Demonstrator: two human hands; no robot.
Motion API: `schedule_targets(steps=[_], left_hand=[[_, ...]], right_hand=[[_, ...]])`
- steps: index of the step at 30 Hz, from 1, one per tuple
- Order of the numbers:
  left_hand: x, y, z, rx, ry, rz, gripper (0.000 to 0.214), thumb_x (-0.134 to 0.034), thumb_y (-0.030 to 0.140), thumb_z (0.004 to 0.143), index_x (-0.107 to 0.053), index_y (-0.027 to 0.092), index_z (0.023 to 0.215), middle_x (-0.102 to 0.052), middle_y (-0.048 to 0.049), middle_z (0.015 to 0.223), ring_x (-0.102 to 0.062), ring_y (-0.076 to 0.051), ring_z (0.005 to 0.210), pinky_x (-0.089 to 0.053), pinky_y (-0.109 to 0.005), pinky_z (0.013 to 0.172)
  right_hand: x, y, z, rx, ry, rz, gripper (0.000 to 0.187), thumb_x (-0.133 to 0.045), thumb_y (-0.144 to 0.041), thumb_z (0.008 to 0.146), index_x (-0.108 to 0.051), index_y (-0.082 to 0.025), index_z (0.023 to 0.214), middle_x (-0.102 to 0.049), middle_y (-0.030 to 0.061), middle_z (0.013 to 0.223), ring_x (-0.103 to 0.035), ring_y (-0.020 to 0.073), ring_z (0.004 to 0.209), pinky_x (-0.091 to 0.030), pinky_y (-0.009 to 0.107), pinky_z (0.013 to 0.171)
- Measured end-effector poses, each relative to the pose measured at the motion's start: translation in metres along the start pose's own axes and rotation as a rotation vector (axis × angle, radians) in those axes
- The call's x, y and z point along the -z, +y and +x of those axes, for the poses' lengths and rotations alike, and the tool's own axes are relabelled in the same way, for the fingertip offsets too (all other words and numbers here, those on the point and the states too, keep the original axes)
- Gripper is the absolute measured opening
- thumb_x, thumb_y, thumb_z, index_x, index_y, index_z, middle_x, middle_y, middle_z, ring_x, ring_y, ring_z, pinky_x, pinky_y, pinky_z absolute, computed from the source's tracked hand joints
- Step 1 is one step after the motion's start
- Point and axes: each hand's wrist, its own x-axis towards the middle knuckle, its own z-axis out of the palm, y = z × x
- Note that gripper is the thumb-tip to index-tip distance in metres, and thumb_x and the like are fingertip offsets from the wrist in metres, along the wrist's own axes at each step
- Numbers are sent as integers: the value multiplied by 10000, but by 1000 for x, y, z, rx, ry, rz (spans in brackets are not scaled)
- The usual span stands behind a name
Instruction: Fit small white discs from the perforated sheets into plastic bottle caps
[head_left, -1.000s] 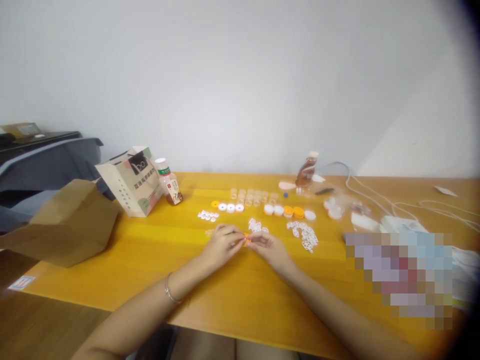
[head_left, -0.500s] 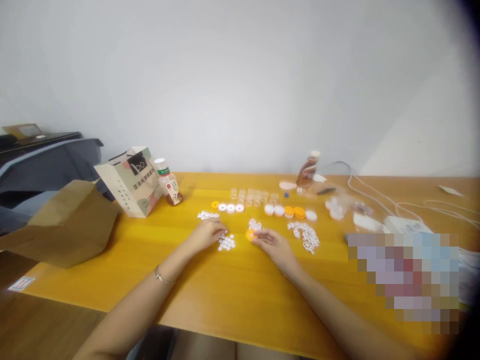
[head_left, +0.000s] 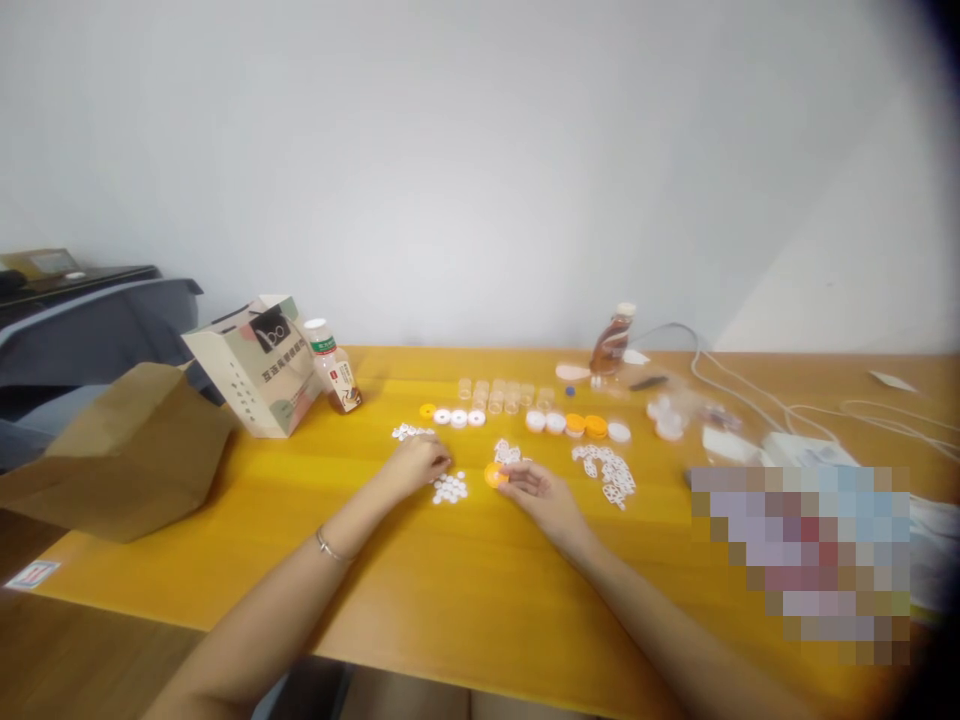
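Note:
My right hand (head_left: 541,493) holds a small orange cap (head_left: 494,475) by its fingertips just above the yellow table (head_left: 465,590). My left hand (head_left: 417,463) rests on the table with its fingers curled down beside a cluster of small white discs (head_left: 449,488); what the fingertips pinch is too small to see. Behind the hands lie a row of white and orange caps (head_left: 576,424), a shorter row of white rings (head_left: 454,416), a row of small clear cups (head_left: 502,394), and a heap of white ring pieces (head_left: 609,472).
A printed paper bag (head_left: 253,362) and a drink bottle (head_left: 332,366) stand at the back left, a brown paper bag (head_left: 120,450) lies at the left edge. A brown bottle (head_left: 612,341), white cables (head_left: 787,405) and a white box (head_left: 806,450) sit at the right.
My hands, joined on the orange cap a second ago, have parted. The left hand moved left to the white discs; the right hand keeps the cap.

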Motion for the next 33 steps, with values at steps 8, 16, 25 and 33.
schedule_targets(steps=[8,16,25,33], left_hand=[[-3,5,2,0,69,85,148,-470,148,748,-609,154,699,-579,-56,663,-535,-166,662,-380,-269,644],[4,49,-15,-379,308,15,143,-449,209,824,-571,184,894,-618,-36,827,-526,-126,755,-360,-260,691],[8,59,-21,-429,319,100,150,-419,189,850,-559,196,902,-609,-23,822,-511,-116,743,-317,-268,655],[10,62,-23,-429,282,67,206,-406,152,842,-569,216,950,-608,-34,860,-513,-122,782,-314,-271,662]], right_hand=[[-4,1,-4,-15,-33,2,297,-705,-319,574,-655,-199,842,-677,42,836,-620,185,806,-461,365,827],[-7,-8,-10,-24,-71,64,291,-704,-310,581,-657,-212,851,-675,29,839,-613,184,828,-454,362,842],[-7,-7,-12,-27,-62,93,269,-704,-296,585,-652,-219,837,-661,21,803,-604,167,796,-463,347,822],[-7,-7,-14,-7,-82,96,271,-698,-318,594,-641,-215,838,-651,27,812,-594,161,788,-462,342,808]])
